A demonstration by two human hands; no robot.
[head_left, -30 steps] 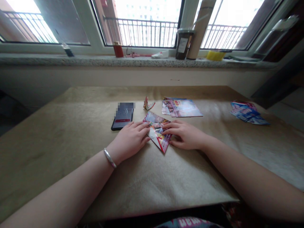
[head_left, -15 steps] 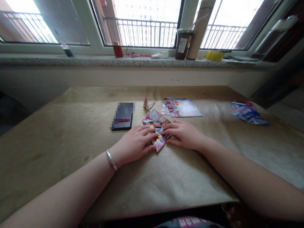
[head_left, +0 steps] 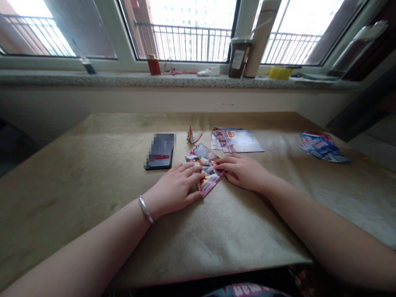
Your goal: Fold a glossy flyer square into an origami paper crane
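Note:
A folded piece of colourful printed paper (head_left: 213, 175) lies on the table in front of me, with pink, purple and yellow areas and a pointed lower corner. My left hand (head_left: 177, 187), with a silver bangle at the wrist, rests flat on its left side, fingers stretched over an orange-edged part. My right hand (head_left: 243, 170) touches the right side, fingers extended across the paper and thumb near its edge. Both hands are open and press from above; parts of the paper are hidden under the fingertips.
A dark phone-like device (head_left: 161, 152), partly pixelated, lies left of the paper. Behind stands a small folded paper piece (head_left: 193, 136), beside printed sheets (head_left: 244, 141). Blue printed papers (head_left: 324, 147) lie far right. The windowsill (head_left: 123, 80) holds a lidded cup (head_left: 239, 57) and a cardboard tube (head_left: 260, 41).
My right hand has slid slightly right and up across the paper, uncovering more of its purple printed surface. My left hand stays nearly in place.

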